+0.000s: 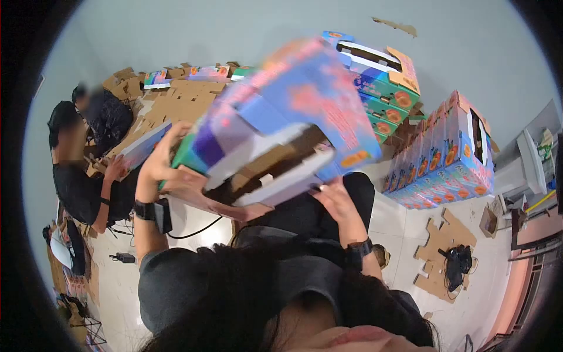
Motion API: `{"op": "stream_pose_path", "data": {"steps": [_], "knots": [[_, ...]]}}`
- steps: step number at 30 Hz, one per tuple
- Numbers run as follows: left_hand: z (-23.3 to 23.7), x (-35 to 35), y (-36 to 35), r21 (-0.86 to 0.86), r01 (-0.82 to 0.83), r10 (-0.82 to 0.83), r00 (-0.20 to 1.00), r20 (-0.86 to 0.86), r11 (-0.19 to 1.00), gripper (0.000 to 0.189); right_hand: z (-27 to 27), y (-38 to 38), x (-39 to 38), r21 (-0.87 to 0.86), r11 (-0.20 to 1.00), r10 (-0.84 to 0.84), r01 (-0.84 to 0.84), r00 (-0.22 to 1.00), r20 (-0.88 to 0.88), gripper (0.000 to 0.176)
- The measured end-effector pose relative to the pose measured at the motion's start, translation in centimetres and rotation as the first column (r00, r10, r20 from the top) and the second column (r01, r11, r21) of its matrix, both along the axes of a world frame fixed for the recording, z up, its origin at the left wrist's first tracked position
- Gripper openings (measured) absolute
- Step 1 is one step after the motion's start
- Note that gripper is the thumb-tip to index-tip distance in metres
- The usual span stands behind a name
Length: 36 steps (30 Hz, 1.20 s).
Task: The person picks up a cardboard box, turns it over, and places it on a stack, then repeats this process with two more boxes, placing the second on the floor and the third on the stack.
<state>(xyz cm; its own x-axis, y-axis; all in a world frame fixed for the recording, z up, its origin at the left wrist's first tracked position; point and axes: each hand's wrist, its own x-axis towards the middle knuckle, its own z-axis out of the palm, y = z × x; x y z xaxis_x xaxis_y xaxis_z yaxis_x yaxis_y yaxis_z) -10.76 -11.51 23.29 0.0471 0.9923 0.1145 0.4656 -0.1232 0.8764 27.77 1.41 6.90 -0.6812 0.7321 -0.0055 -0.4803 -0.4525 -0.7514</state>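
Observation:
A colourful printed cardboard box [281, 123] is held up in front of me, tilted, its upper part smeared by motion. A long cut-out in its near side shows brown card inside. My left hand [161, 158] grips the box at its left side, by a green corner and a brown flap. At the lower right edge, my right hand [337, 205] has its fingers closed on the box; some fingertips are hidden behind it. Both wrists wear dark straps with devices.
Stacked printed boxes [381, 88] stand behind, with another row of boxes [440, 164] to the right. Flat cardboard [176, 105] covers the table at left, where two people [82, 170] sit. A cardboard sheet [440, 252] with a black item lies on the floor.

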Motion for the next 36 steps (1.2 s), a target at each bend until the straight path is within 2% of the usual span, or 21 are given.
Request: {"op": "stream_pose_path", "data": {"steps": [1, 4, 7, 9, 10, 12, 13, 15, 18, 19, 20, 21, 22, 23, 25, 26, 29, 32, 33, 34, 36], "knots": [[-0.5, -0.7, -0.7, 0.029, -0.071, 0.066, 0.988, 0.136, 0.997, 0.103, 0.7, -0.4, -0.8, 0.079, 0.996, 0.032, -0.029, 0.999, -0.042, 0.087], [-0.9, 0.1, -2.2, -0.014, -0.262, 0.246, 0.885, 0.396, 0.965, 0.095, -0.2, -0.6, -1.6, 0.143, 0.987, 0.076, -0.078, 0.997, 0.022, 0.095], [-3.8, 0.0, -3.6, -0.108, -0.434, 0.396, 0.655, 0.643, 0.894, 0.077, -0.6, -0.7, -2.2, 0.016, 0.999, 0.038, -0.039, 0.996, 0.076, 0.076], [-8.7, -3.3, -3.8, -0.213, -0.485, 0.464, 0.489, 0.738, 0.848, 0.061, -0.3, -0.5, -2.0, -0.048, 0.998, 0.027, -0.026, 0.999, 0.025, 0.068], [-10.0, -3.9, -2.7, -0.163, -0.400, 0.376, 0.541, 0.752, 0.902, 0.050, 0.1, -0.4, -1.8, -0.077, 0.997, 0.023, -0.023, 1.000, 0.002, 0.066], [-14.7, -5.7, 0.4, -0.048, -0.465, 0.349, 0.590, 0.728, 0.884, 0.036, 0.5, -0.3, -1.3, -0.141, 0.989, -0.066, 0.049, 0.991, -0.114, 0.061], [-12.9, -1.8, 1.8, -0.051, -0.412, 0.300, 0.568, 0.766, 0.910, 0.037, 0.4, -0.2, -1.2, -0.206, 0.975, -0.122, 0.087, 0.979, -0.165, 0.061], [-9.3, 5.9, 4.5, -0.058, -0.302, 0.212, 0.509, 0.834, 0.951, 0.038, 2.3, -0.8, -0.6, -0.104, 0.984, -0.163, 0.145, 0.967, -0.198, 0.071], [-9.9, 11.1, 7.5, -0.043, -0.158, 0.101, 0.377, 0.921, 0.986, 0.047, 3.2, -1.2, 0.0, 0.037, 0.972, -0.215, 0.232, 0.943, -0.254, 0.091], [-10.7, 12.2, 8.4, 0.023, -0.051, -0.005, 0.343, 0.939, 0.998, 0.050, 3.1, -1.3, 0.4, 0.096, 0.951, -0.269, 0.295, 0.938, -0.219, 0.091], [-10.0, 14.2, 8.8, -0.118, -0.065, 0.133, 0.342, 0.930, 0.991, 0.051, 2.9, -1.4, 0.8, 0.156, 0.921, -0.328, 0.358, 0.926, -0.187, 0.091], [-9.9, 16.0, 9.1, -0.061, -0.041, 0.072, 0.363, 0.929, 0.997, 0.054, 2.7, -1.5, 1.0, 0.218, 0.883, -0.389, 0.416, 0.907, -0.161, 0.091], [-10.3, 17.6, 9.4, -0.045, -0.028, 0.052, 0.395, 0.917, 0.999, 0.052, 1.4, -1.5, 1.1, 0.184, 0.833, -0.486, 0.522, 0.849, -0.209, 0.083], [-9.7, 19.7, 9.2, -0.006, -0.038, 0.020, 0.377, 0.926, 0.999, 0.052, 1.6, -1.4, 1.4, 0.156, 0.831, -0.517, 0.534, 0.845, -0.139, 0.078], [-10.4, 22.0, 9.6, -0.022, -0.034, 0.035, 0.456, 0.889, 0.999, 0.071, 2.5, -0.8, 2.6, 0.100, 0.820, -0.567, 0.564, 0.823, 0.007, 0.067], [-10.3, 22.8, 9.7, 0.006, -0.025, 0.007, 0.505, 0.863, 1.000, 0.076, 3.3, -0.5, 2.9, 0.067, 0.802, -0.598, 0.594, 0.797, 0.089, 0.055], [-9.9, 24.8, 10.1, 0.095, -0.003, -0.074, 0.607, 0.792, 0.995, 0.088, 3.3, 0.8, 4.8, 0.002, 0.813, -0.582, 0.582, 0.813, 0.002, 0.053], [-9.8, 26.1, 10.6, 0.158, 0.137, -0.208, 0.699, 0.684, 0.978, 0.101, 3.6, 2.6, 8.1, -0.019, 0.731, -0.682, 0.682, 0.730, -0.043, 0.051], [-10.3, 26.6, 11.1, 0.258, 0.174, -0.299, 0.743, 0.599, 0.950, 0.111, 3.9, 3.2, 9.8, -0.025, 0.696, -0.718, 0.718, 0.694, -0.056, 0.051], [-10.7, 27.1, 11.7, 0.355, 0.210, -0.377, 0.775, 0.508, 0.911, 0.121, 5.0, 3.4, 11.9, 0.024, 0.746, -0.660, 0.665, 0.744, -0.108, 0.053], [-10.3, 27.4, 11.5, 0.302, 0.244, -0.357, 0.838, 0.413, 0.921, 0.129, 8.3, 3.1, 17.4, 0.075, 0.833, -0.534, 0.548, 0.832, -0.153, 0.056]]}}
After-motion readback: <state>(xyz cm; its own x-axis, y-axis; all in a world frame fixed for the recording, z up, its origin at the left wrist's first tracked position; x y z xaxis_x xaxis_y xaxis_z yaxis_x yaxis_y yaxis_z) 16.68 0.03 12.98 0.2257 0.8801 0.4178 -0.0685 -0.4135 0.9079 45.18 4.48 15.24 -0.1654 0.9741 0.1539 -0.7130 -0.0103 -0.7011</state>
